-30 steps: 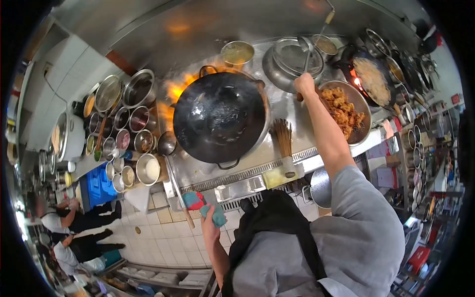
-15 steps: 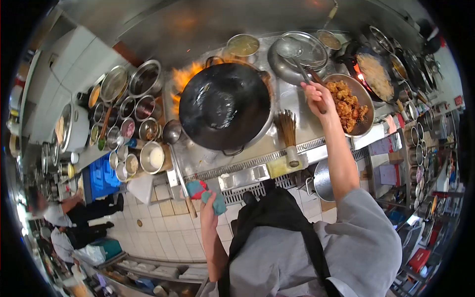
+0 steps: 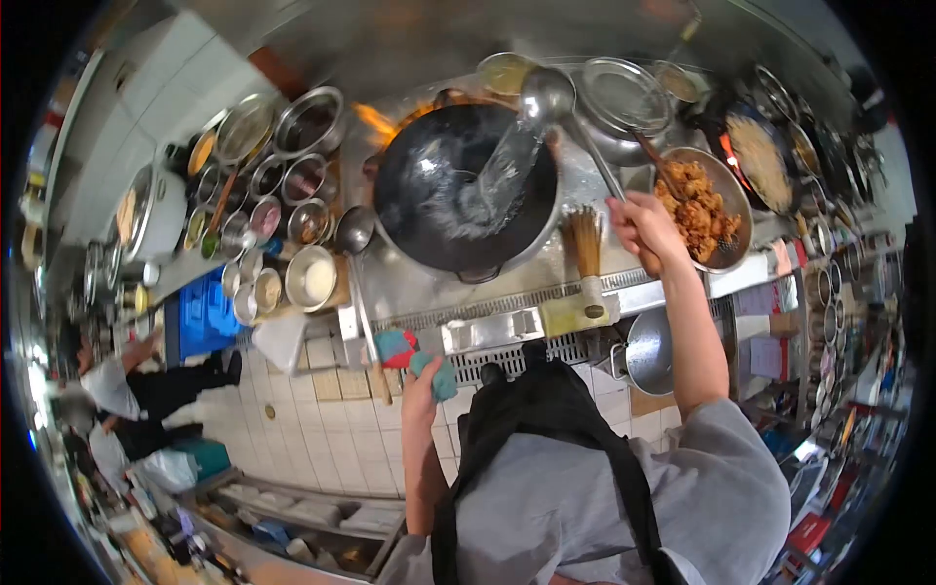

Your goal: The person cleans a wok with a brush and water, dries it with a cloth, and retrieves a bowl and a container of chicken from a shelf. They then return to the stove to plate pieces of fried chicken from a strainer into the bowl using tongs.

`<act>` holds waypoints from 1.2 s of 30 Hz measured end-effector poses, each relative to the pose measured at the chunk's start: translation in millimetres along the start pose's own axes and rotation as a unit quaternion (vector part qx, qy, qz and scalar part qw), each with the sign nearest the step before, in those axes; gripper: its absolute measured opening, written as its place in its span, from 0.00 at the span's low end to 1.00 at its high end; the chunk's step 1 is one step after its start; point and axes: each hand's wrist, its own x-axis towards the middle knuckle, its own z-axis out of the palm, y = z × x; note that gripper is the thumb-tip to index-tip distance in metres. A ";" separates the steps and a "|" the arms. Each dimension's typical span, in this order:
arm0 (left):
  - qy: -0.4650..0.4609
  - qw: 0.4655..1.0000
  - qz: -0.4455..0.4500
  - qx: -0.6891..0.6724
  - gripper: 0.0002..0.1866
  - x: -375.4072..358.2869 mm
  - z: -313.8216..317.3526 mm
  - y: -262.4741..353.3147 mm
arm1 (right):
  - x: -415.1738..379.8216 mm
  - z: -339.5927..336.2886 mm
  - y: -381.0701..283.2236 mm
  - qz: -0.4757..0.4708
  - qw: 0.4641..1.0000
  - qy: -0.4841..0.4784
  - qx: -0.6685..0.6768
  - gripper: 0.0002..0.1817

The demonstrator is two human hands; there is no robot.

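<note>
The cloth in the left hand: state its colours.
Teal and red cloth, gripped by the left hand; head view.

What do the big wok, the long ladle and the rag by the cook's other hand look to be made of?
The wok looks like dark seasoned steel: matte black, soot-toned. The ladle, held in the right hand, seems polished stainless steel, its bowl bright and reflective. The rag under the left hand looks like soft woven cloth, teal and red, crumpled.

Ladle (image 3: pixel 570 115) handle end hidden in right hand (image 3: pixel 645 227), seasoning tins' (image 3: pixel 285 210) contents too small to tell
</note>
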 end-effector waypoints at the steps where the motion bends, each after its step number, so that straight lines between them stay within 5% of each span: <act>1: 0.002 1.000 0.004 -0.002 0.30 -0.3 -1.2 -0.2 | 19.0 -7.1 -1.3 -0.024 0.997 0.055 -0.039 0.10; 2: 0.005 1.000 0.020 -0.009 0.28 0.0 -1.9 -1.4 | 48.9 -21.6 4.6 -0.074 0.987 0.110 -0.092 0.09; 4: 0.007 0.999 0.031 -0.014 0.24 -2.3 -6.8 -6.4 | 154.8 -79.4 33.2 -0.149 0.879 0.276 -0.360 0.18; 6: 0.015 1.000 0.025 -0.007 0.22 -6.3 -15.2 -5.5 | 215.7 -117.9 37.7 -0.145 0.825 0.376 -0.395 0.17; 11: 0.030 0.999 0.020 -0.010 0.23 -21.1 -13.4 -7.2 | 216.4 -121.9 2.2 0.002 0.912 0.330 -0.243 0.17; 14: 0.047 0.999 0.003 -0.004 0.23 -19.4 -8.0 -9.3 | 262.9 -153.0 39.8 -0.031 0.970 0.220 0.096 0.12; 15: 0.051 0.999 -0.005 -0.002 0.24 -18.8 -4.6 -8.6 | 260.5 -152.0 33.6 -0.042 0.925 0.112 0.359 0.07; 18: 0.013 1.000 0.007 -0.005 0.25 -10.5 2.0 -4.3 | 236.3 -153.2 13.7 0.020 0.793 -0.020 0.608 0.09; 30: -0.014 0.999 0.019 0.023 0.25 4.8 -13.0 7.9 | 10.7 -19.7 -10.7 0.096 0.793 -0.083 0.595 0.16; 36: -0.074 0.996 -0.036 0.022 0.19 -1.9 -31.1 7.6 | -38.1 2.6 19.3 0.132 0.924 -0.088 0.348 0.10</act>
